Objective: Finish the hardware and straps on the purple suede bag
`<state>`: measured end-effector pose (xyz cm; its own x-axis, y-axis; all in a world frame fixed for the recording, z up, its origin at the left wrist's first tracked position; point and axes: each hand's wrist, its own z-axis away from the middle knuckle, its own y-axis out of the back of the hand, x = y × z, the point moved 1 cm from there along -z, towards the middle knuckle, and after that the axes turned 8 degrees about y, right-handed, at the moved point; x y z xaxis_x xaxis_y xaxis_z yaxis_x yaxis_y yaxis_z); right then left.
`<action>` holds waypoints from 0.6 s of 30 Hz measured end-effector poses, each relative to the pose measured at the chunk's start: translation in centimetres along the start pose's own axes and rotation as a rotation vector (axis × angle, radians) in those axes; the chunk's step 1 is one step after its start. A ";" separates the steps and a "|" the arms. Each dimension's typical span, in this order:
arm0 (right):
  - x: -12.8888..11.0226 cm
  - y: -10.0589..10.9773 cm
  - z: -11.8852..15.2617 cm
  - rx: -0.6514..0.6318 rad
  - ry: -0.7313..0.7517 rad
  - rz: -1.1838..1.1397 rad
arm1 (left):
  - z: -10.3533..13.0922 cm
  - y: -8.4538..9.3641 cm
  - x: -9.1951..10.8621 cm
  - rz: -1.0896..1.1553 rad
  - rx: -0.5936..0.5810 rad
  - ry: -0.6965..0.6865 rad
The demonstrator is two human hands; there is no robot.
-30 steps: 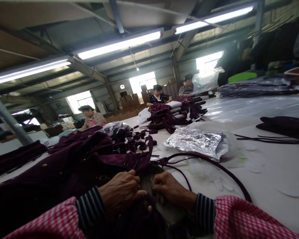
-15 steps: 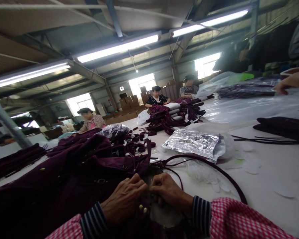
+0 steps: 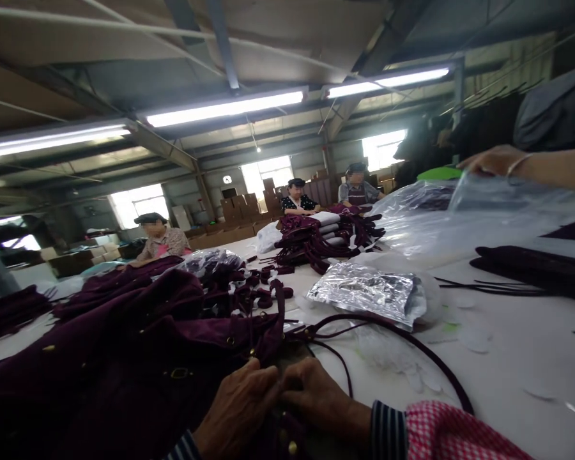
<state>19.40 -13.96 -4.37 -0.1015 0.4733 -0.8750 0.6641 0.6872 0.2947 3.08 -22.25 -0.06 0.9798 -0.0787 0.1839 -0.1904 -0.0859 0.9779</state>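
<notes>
My left hand point(image 3: 242, 409) and my right hand point(image 3: 316, 396) meet low in the middle of the head view, fingers closed and fingertips nearly touching. What they pinch between them is too dark and small to make out. Under and around them lies a dark purple bag point(image 3: 294, 425) with gold-coloured studs. Its thin strap point(image 3: 426, 348) curves over the white table to the right. A large heap of purple bags point(image 3: 138, 345) with metal rings and a buckle spreads beside my left hand.
A silvery plastic packet point(image 3: 368, 292) lies beyond my right hand. Farther off is a pile of purple straps point(image 3: 326, 236). Another person's hand point(image 3: 496, 160) holds clear plastic point(image 3: 483, 195) at the right. Several people sit across the white table point(image 3: 531, 345).
The view has shifted, so my hands appear lower. The other person's hand at the right has come further in and lifted clear plastic. My own hands remain close together.
</notes>
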 end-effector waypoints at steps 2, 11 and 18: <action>0.1 0.0 0.2 0.053 -0.026 -0.069 | 0.5 0.1 -0.4 0.099 0.057 0.000; 0.5 0.1 0.1 0.045 -0.003 -0.108 | 0.1 -0.1 -0.4 0.370 0.118 0.182; 0.2 -0.1 -0.1 -0.027 0.065 0.071 | -0.7 1.6 0.9 0.191 0.013 0.126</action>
<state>19.23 -13.89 -4.56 -0.1035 0.5554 -0.8251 0.6510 0.6650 0.3660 3.74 -21.75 1.75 0.9254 0.0301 0.3778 -0.3736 -0.0943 0.9228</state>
